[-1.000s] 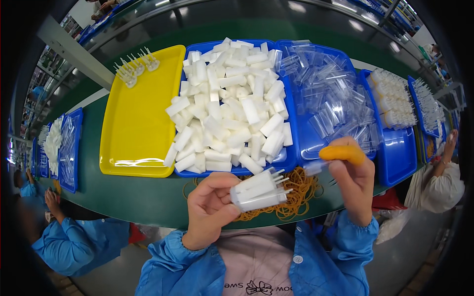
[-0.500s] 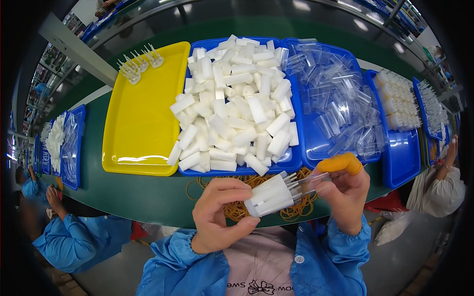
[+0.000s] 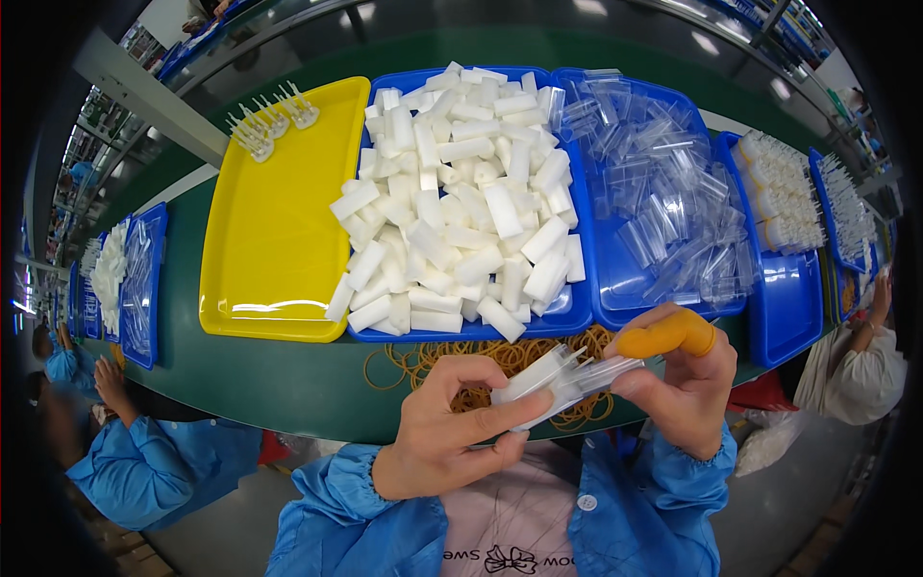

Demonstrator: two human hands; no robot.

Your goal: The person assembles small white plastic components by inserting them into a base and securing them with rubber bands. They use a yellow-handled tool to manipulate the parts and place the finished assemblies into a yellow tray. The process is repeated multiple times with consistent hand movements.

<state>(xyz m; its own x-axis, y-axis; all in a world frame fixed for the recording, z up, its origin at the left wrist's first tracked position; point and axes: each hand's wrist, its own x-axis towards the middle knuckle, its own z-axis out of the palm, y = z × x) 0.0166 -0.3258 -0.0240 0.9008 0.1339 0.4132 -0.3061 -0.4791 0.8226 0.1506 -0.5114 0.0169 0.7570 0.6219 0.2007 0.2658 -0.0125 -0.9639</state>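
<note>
My left hand (image 3: 444, 423) is closed around a white pronged base fitted with white foam pieces (image 3: 535, 377), held tilted above the table's near edge. My right hand (image 3: 685, 389), with an orange finger cot (image 3: 663, 335) on its index finger, pinches a clear plastic tube (image 3: 610, 371). The tube's other end meets the prongs; blur hides how far it has gone over one. Beyond my hands, a blue tray (image 3: 581, 298) is heaped with white foam cylinders (image 3: 461, 207). To its right, another blue tray (image 3: 615, 308) holds loose clear tubes (image 3: 673, 192).
A yellow tray (image 3: 279, 231) at the left has several white pronged pieces (image 3: 274, 120) in its far corner. Tan rubber bands (image 3: 409, 363) lie by the table edge. Further right, a blue tray (image 3: 793, 303) holds packed white pieces (image 3: 777, 192). A person in blue (image 3: 154, 462) sits at the left.
My left hand has shifted right, its fingers now covering more of the assembly, which has turned. The right hand has moved slightly right, with the clear tube still pinched.
</note>
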